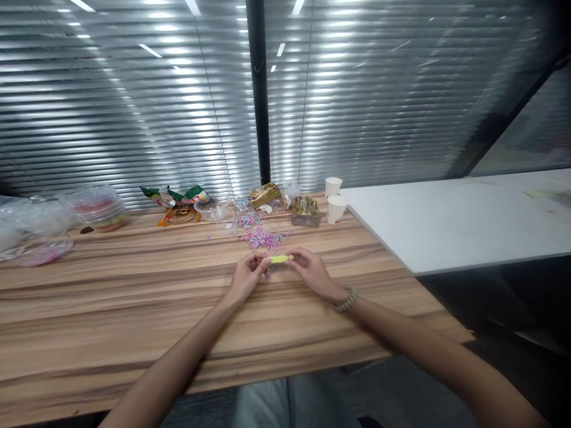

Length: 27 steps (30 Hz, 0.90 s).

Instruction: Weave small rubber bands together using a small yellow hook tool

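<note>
My left hand (247,276) and my right hand (311,271) meet over the wooden table (134,297), both pinching a small yellow tool (279,259) held level between them. A few small pink and purple bands dangle under the tool at my left fingertips. Just beyond my hands lies a loose pile of small pink and purple bands (263,239). A beaded bracelet (347,299) circles my right wrist.
Along the far edge stand a clear plastic bowl (212,209), snack packets (178,205), gold wrappers (306,210) and two paper cups (334,199). At the left are a lidded clear container (99,208) and plastic bags (27,229). A white table (455,220) adjoins on the right.
</note>
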Each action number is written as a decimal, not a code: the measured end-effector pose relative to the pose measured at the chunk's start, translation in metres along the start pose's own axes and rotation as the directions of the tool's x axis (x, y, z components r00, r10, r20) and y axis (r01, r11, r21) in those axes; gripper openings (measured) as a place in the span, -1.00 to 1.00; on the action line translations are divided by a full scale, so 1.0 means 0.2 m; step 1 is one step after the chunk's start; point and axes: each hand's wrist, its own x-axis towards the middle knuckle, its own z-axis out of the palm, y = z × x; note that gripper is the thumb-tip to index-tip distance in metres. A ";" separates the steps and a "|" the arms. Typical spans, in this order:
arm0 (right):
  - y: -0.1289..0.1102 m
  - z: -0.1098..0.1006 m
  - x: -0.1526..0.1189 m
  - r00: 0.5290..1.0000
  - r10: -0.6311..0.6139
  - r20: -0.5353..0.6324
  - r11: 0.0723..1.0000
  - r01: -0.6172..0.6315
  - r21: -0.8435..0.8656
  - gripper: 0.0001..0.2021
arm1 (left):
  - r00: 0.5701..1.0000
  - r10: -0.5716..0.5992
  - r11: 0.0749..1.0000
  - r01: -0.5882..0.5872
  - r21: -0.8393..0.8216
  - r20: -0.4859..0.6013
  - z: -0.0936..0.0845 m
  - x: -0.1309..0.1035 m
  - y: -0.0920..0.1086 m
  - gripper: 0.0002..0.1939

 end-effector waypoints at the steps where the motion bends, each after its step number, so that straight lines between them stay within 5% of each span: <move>1: 0.00 0.00 0.00 1.000 0.010 0.001 1.000 -0.010 0.024 -0.76 | 1.000 0.001 1.000 -0.001 0.002 -0.010 0.00 0.00 0.00 -0.73; 18: -0.04 -0.01 0.00 0.998 0.041 0.054 0.999 -0.040 -0.025 -0.73 | 1.000 0.006 0.998 -0.006 0.056 0.010 0.00 0.00 0.00 -0.68; 21: -0.04 -0.01 0.00 0.998 0.050 0.044 0.997 -0.047 -0.054 -0.71 | 0.993 0.094 0.989 -0.085 0.120 -0.072 0.02 0.01 0.03 -0.73; 23: -0.03 -0.01 0.01 0.998 0.054 0.026 0.996 -0.052 -0.069 -0.69 | 0.946 0.260 0.946 -0.210 0.247 -0.192 0.01 -0.03 0.11 -0.77; 27: -0.02 -0.01 0.02 0.997 0.078 0.014 0.995 -0.077 -0.058 -0.68 | 0.757 0.597 0.757 -0.423 0.497 -0.266 -0.07 -0.25 0.29 -0.89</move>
